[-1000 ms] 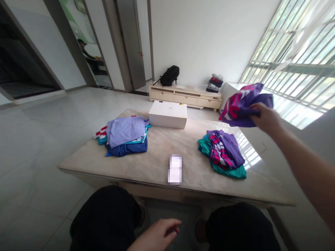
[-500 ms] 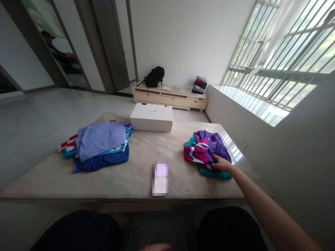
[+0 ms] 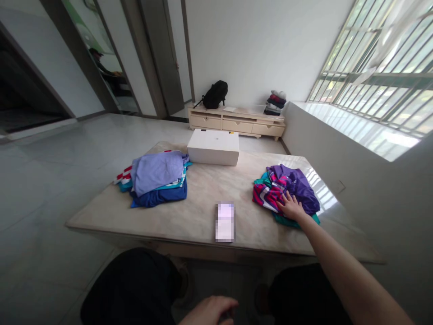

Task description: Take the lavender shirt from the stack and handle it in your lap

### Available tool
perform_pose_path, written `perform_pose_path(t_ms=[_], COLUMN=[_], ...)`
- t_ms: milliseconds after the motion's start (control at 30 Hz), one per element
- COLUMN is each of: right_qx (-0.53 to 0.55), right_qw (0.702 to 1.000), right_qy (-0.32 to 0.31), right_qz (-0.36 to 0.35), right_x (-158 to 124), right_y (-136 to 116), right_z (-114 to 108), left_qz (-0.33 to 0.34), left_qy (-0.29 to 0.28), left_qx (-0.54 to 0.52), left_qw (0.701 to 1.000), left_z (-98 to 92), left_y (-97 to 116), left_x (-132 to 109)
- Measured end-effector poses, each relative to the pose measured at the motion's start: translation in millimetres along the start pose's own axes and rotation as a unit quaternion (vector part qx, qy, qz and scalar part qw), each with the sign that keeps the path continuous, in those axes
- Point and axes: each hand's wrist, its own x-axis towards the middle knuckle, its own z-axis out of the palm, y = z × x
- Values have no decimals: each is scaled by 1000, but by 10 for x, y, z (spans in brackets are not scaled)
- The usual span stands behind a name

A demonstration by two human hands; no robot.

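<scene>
My right hand lies with fingers spread on a loose pile of clothes at the right of the table. Under and beside it are a purple garment and a pink-and-navy patterned garment with white streaks. Teal cloth shows from below the pile. My left hand hovers low between my knees at the bottom edge, fingers loosely bent and a little apart from the thumb, nothing visible in it. A phone-shaped thing, blurred out by pixels, lies near the table's front edge.
A stack of folded clothes, lavender shirt on top, lies on the left of the marble-look table. Behind stands a white box. A low cabinet bears a backpack and folded clothes. Another person sits beyond a doorway.
My right hand has gone from bent fingers at the purple garment to spread flat on the pile. My left hand has risen further into view. The whole view has swung left.
</scene>
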Motion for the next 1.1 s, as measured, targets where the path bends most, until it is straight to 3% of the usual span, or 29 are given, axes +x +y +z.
perform_pose_path(t_ms=[100, 167, 233, 300, 400, 533, 633, 800, 1100], right_qx=[8, 17, 23, 26, 28, 24, 18, 12, 12], right_qw=[999, 996, 994, 994, 996, 998, 998, 999, 998], right_qy=[45, 74, 86, 81, 57, 48, 38, 30, 44], right_qz=[22, 49, 66, 67, 55, 44, 42, 37, 46], right_x=[-165, -298, -399, -447, -449, -435, -446, -440, -413], right_y=[-21, -49, -68, -67, -35, -4, -7, -27, -106], right_z=[64, 149, 230, 274, 262, 206, 197, 195, 202], left_qz=[26, 46, 51, 15, -50, -113, -157, -203, -238], left_qy=[30, 82, 172, 310, 440, 548, 553, 517, 516], left_qx=[-16, -5, 66, 206, 252, 275, 283, 297, 310], left_qw=[999, 996, 982, 928, 860, 782, 768, 777, 762], left_z=[-271, -640, -1126, -1648, -2326, -2864, -3023, -3021, -3024], left_y=[81, 102, 44, -91, -336, -605, -797, -1045, -1070], left_x=[-115, -150, -88, 73, 367, 552, 544, 592, 619])
